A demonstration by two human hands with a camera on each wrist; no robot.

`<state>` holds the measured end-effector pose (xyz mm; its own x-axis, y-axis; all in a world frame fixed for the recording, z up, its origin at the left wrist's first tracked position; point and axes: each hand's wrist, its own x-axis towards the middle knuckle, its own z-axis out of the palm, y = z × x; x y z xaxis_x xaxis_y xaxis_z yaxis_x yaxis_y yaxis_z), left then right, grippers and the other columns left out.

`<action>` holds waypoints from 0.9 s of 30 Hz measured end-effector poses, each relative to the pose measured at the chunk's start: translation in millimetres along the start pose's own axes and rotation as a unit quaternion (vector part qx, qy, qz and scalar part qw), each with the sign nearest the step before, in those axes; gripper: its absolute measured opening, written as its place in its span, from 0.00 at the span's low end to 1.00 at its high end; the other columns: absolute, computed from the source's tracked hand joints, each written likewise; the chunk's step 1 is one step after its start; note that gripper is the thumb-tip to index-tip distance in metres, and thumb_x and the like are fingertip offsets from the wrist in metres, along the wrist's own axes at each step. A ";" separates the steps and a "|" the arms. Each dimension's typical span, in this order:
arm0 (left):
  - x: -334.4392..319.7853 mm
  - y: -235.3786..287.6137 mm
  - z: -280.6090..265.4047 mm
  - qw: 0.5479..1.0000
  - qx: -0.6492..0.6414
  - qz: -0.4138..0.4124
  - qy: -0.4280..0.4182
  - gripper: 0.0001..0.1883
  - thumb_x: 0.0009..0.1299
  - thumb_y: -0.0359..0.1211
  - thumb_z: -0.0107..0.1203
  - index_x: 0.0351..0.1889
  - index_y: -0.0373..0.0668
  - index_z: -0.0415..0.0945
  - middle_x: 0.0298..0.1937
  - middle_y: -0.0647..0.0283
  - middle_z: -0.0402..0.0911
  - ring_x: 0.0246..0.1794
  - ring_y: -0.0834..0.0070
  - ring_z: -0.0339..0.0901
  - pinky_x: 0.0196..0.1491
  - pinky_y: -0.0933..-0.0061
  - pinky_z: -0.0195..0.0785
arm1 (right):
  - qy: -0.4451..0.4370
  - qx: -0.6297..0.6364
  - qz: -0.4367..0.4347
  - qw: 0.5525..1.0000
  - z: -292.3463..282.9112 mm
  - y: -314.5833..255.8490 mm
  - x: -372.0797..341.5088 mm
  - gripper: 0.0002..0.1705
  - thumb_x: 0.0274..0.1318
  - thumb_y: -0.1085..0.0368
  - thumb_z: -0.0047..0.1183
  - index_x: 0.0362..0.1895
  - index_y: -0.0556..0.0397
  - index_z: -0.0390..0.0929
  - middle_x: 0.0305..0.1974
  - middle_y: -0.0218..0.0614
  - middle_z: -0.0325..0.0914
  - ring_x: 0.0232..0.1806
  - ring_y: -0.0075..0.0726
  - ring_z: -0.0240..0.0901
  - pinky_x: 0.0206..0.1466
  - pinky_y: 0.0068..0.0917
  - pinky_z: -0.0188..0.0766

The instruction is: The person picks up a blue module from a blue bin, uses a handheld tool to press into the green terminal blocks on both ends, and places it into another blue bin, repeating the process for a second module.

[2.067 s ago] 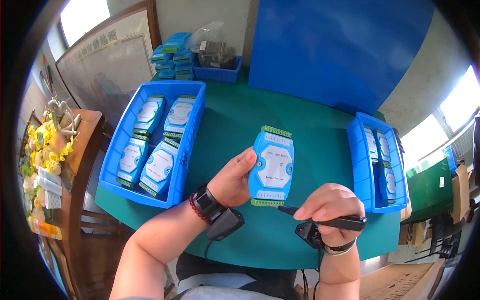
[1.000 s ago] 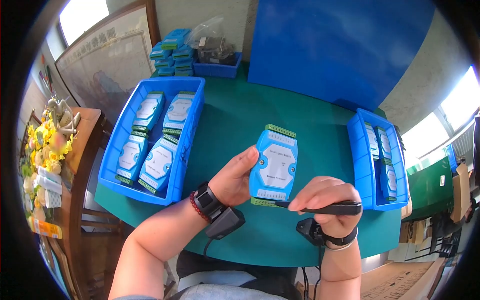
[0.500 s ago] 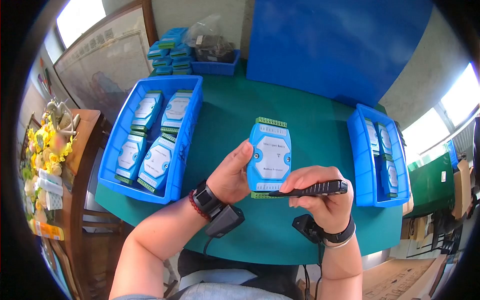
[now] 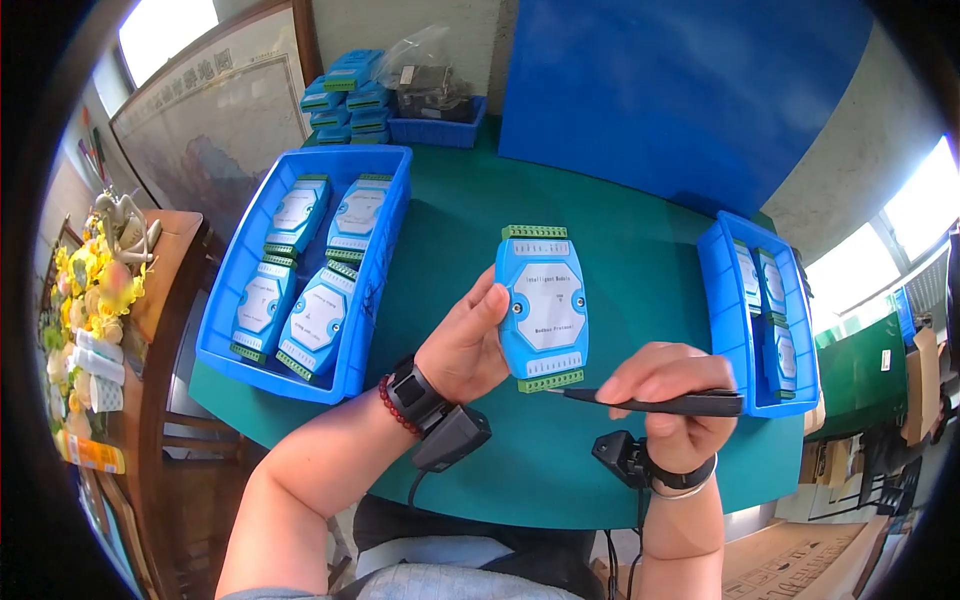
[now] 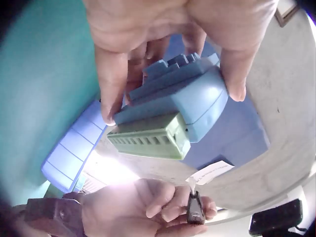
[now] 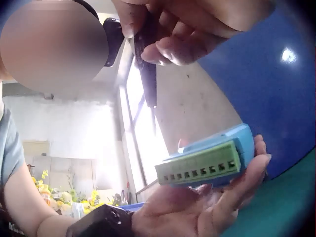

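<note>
In the head view, mid-frame, the left hand (image 4: pixel 462 350) grips a blue box (image 4: pixel 545 305) by its side above the counter (image 4: pixel 640 260), and right of centre the right hand (image 4: pixel 668 378) pinches a black tool (image 4: pixel 705 404), tip just beside the lower green connector (image 4: pixel 552 381). In the left wrist view, fingers and thumb clasp only the box's edges, so a hard push might twist it loose. In the right wrist view, the tool, upper centre, points down at a slant, which could make it skid and jab the left hand, lower right.
</note>
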<state>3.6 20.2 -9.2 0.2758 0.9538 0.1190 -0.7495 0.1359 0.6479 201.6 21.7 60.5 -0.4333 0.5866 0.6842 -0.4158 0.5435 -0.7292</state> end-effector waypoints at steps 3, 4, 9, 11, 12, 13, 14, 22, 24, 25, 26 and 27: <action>-0.1 -0.7 -3.4 1.000 0.004 -0.011 -0.009 0.42 0.65 0.59 0.51 0.69 0.42 0.52 0.64 0.53 0.66 0.63 0.61 0.67 0.62 0.54 0.64 | -0.044 -0.042 0.020 0.998 3.6 2.9 3.4 0.10 0.50 0.70 0.61 0.36 0.58 0.75 0.32 0.46 0.81 0.35 0.45 0.81 0.36 0.33 0.76; 0.0 -1.6 -4.3 1.000 0.006 -0.016 -0.014 0.43 0.65 0.59 0.51 0.69 0.42 0.52 0.64 0.53 0.66 0.63 0.61 0.67 0.62 0.54 0.64 | -0.059 -0.050 0.024 0.997 3.5 3.7 4.7 0.10 0.49 0.71 0.61 0.36 0.58 0.75 0.32 0.45 0.81 0.36 0.45 0.81 0.36 0.33 0.75; 0.1 -2.0 -2.2 0.999 0.001 -0.030 -0.013 0.44 0.64 0.59 0.54 0.69 0.42 0.52 0.62 0.54 0.67 0.62 0.63 0.68 0.62 0.56 0.65 | -0.138 -0.071 0.020 0.988 -2.7 -2.0 12.3 0.12 0.45 0.70 0.63 0.35 0.56 0.77 0.33 0.40 0.82 0.36 0.44 0.81 0.38 0.32 0.75; -0.5 -3.1 -1.0 0.999 0.008 -0.032 -0.011 0.44 0.63 0.59 0.54 0.68 0.42 0.53 0.62 0.55 0.68 0.61 0.63 0.68 0.62 0.56 0.65 | -0.139 -0.070 0.025 0.987 -0.7 -1.6 11.8 0.12 0.44 0.70 0.64 0.35 0.55 0.77 0.33 0.39 0.82 0.35 0.43 0.80 0.37 0.31 0.75; -1.2 -3.3 -0.2 0.999 0.013 -0.034 -0.009 0.43 0.63 0.58 0.55 0.68 0.42 0.53 0.62 0.55 0.68 0.61 0.63 0.69 0.61 0.57 0.65 | -0.140 -0.070 0.027 0.987 -0.5 -1.6 11.4 0.12 0.44 0.70 0.64 0.35 0.55 0.77 0.32 0.39 0.82 0.35 0.43 0.80 0.37 0.31 0.75; -1.7 -3.5 0.5 0.999 0.018 -0.036 -0.008 0.43 0.63 0.58 0.55 0.68 0.42 0.53 0.61 0.55 0.68 0.61 0.63 0.69 0.61 0.57 0.65 | -0.151 -0.068 0.029 0.986 -1.0 -2.1 11.3 0.11 0.44 0.70 0.64 0.34 0.55 0.76 0.32 0.38 0.82 0.34 0.42 0.80 0.37 0.30 0.75; -2.1 -3.9 0.9 0.999 0.015 -0.048 -0.013 0.43 0.63 0.58 0.55 0.68 0.42 0.53 0.61 0.55 0.69 0.61 0.63 0.69 0.61 0.58 0.65 | -0.162 -0.066 0.031 0.984 -1.3 -2.6 11.4 0.11 0.45 0.70 0.63 0.34 0.54 0.76 0.32 0.38 0.82 0.34 0.42 0.80 0.37 0.30 0.75; -0.2 -6.0 -0.8 0.999 0.020 -0.044 0.012 0.41 0.65 0.58 0.52 0.67 0.41 0.55 0.60 0.55 0.70 0.59 0.64 0.71 0.60 0.59 0.66 | -0.047 -0.074 0.130 0.988 9.8 -4.3 7.2 0.11 0.48 0.70 0.62 0.36 0.54 0.76 0.32 0.36 0.81 0.35 0.40 0.79 0.38 0.28 0.74; 0.3 -4.9 -2.5 0.999 0.019 -0.032 0.016 0.41 0.65 0.59 0.51 0.67 0.41 0.55 0.60 0.55 0.70 0.60 0.64 0.70 0.61 0.58 0.65 | -0.056 -0.101 0.115 0.987 9.7 -3.4 6.7 0.11 0.48 0.70 0.62 0.37 0.54 0.75 0.32 0.37 0.81 0.36 0.40 0.80 0.39 0.28 0.74; 0.5 -4.5 -3.1 0.999 0.019 -0.026 0.018 0.41 0.65 0.59 0.51 0.67 0.41 0.55 0.60 0.55 0.70 0.60 0.63 0.70 0.61 0.58 0.65 | -0.074 -0.103 0.085 0.988 9.1 -2.9 8.0 0.11 0.48 0.70 0.62 0.36 0.54 0.75 0.32 0.37 0.81 0.35 0.41 0.80 0.38 0.28 0.74; 0.6 -4.0 -2.5 0.999 0.018 -0.025 0.017 0.41 0.65 0.59 0.51 0.67 0.41 0.55 0.60 0.55 0.70 0.60 0.63 0.70 0.61 0.57 0.65 | -0.091 -0.105 0.054 0.989 7.6 -2.0 10.5 0.10 0.49 0.70 0.62 0.36 0.54 0.75 0.32 0.38 0.82 0.35 0.41 0.80 0.37 0.28 0.74; 0.4 -3.2 -1.3 0.999 0.017 -0.025 0.016 0.41 0.65 0.59 0.51 0.68 0.41 0.55 0.61 0.55 0.69 0.61 0.63 0.69 0.61 0.57 0.65 | -0.109 -0.108 0.024 0.988 6.2 -1.6 12.2 0.10 0.49 0.70 0.61 0.36 0.54 0.75 0.32 0.38 0.82 0.34 0.41 0.80 0.36 0.28 0.74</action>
<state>5.4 20.5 -12.2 0.2914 0.9546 0.0619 -0.7144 0.1741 0.6778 192.0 24.2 70.0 -0.6201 0.4840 0.6174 -0.2214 0.6470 -0.7296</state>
